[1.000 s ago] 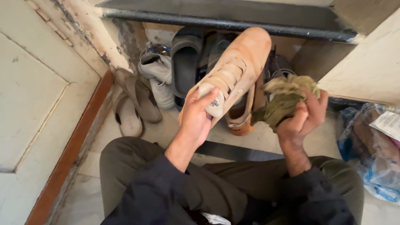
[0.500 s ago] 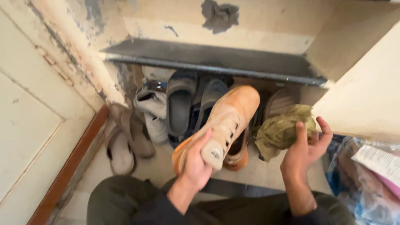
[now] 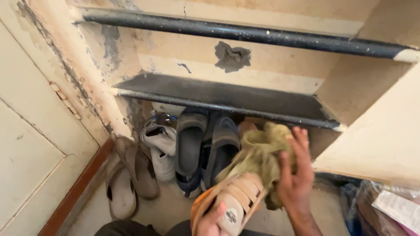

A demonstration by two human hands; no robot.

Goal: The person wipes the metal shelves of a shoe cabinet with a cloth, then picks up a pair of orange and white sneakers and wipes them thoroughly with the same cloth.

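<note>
Fingers [image 3: 302, 144] of my right hand [image 3: 294, 179] were spread over an olive-green cloth [image 3: 258, 155], pressing it against the upper of a tan sandal [image 3: 238, 194], while my left hand [image 3: 210, 220], only partly in view at the bottom edge, curled its fingers around that sandal's orange-edged sole and held it up, toe pointing away from me. Just behind it, I saw dark slip-on sandals [image 3: 205, 144], white sneakers [image 3: 161, 146] and brown flip-flops [image 3: 131, 175] crowded on the floor under the lowest dark shelf [image 3: 218, 94], with a second shelf [image 3: 245, 32] higher up the chipped wall.
</note>
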